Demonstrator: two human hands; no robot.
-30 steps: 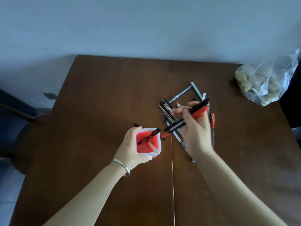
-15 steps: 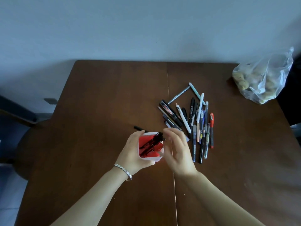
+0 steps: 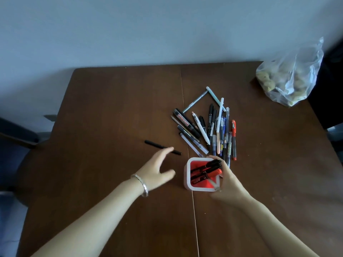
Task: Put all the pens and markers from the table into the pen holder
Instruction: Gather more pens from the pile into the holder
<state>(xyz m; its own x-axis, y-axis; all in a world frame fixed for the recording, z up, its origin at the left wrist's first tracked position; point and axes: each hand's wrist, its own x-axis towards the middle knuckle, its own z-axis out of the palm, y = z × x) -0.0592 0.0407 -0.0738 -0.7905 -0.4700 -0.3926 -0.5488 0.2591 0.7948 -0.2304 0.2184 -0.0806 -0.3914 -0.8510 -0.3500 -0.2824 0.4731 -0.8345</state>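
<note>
From the head camera, a brown table [image 3: 111,182] stands against a pale wall. The holder [image 3: 187,175], white outside and red inside, stands near the table's middle seam with several black and red markers [image 3: 206,170] leaning in it. The right hand [image 3: 225,182] wraps the holder's right side, fingers curled against its wall. The left hand [image 3: 157,167], with a bracelet [image 3: 142,184] at the wrist, is spread wide and holds nothing; its fingertips reach a lone black pen [image 3: 157,145] lying left of the holder, though contact is unclear. Beyond the holder lies a loose pile of pens [image 3: 209,127]. A clear bag [image 3: 289,75] sits at the far right corner.
</note>
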